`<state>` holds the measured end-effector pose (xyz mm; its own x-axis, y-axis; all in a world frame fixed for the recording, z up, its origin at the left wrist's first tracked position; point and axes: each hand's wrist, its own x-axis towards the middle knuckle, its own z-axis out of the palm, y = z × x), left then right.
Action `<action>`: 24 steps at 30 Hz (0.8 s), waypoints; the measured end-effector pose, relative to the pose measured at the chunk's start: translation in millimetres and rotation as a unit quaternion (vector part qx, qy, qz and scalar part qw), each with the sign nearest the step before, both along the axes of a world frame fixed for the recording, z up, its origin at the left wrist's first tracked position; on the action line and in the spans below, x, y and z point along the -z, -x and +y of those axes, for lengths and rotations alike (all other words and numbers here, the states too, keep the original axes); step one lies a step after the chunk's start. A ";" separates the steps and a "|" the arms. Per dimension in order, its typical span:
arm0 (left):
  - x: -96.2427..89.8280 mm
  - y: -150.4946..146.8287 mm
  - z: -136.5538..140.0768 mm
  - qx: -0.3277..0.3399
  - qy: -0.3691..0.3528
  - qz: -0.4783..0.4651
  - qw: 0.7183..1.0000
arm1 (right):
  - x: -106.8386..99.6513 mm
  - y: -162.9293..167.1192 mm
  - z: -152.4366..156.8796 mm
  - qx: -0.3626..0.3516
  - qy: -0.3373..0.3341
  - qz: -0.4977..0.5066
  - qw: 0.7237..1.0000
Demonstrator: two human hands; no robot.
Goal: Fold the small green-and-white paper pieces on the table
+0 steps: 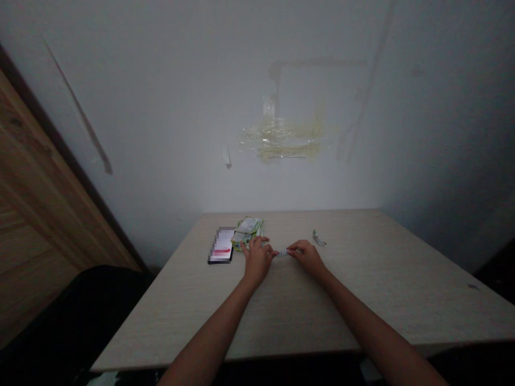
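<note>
Between my two hands a narrow whitish strip (282,253) with dark print, seemingly a folded wrapper, is stretched just over the tabletop. My left hand (256,258) pinches its left end between thumb and finger, the other fingers spread. At the right end, my right hand (306,255) pinches it with the fingertips. Directly behind my left hand lies a pile of green and white wrappers (247,228), partly covered by the fingers. A second twisted or folded wrapper (319,238) rests on the table, beyond and right of my right hand.
A phone (221,246) with a lit, blurred screen lies left of the wrappers. The light wooden table (386,268) meets a wall bearing peeling tape (285,140). A small dark scrap (473,286) lies near the right edge. A dark chair-like shape (92,311) stands left.
</note>
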<state>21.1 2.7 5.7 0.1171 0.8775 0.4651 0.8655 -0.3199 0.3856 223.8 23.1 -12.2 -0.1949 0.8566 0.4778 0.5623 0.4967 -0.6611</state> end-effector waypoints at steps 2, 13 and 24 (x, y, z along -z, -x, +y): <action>-0.4 -0.2 -0.3 -0.003 -0.001 0.004 1.000 | -0.6 -0.1 -0.8 0.004 0.006 0.013 1.000; 2.2 1.4 1.4 -0.012 0.005 0.018 1.000 | 6.3 -4.6 5.7 0.047 0.008 -0.042 0.998; -2.2 1.8 0.1 -0.014 0.011 -0.020 1.000 | 2.5 -5.1 2.2 0.041 -0.021 -0.055 0.997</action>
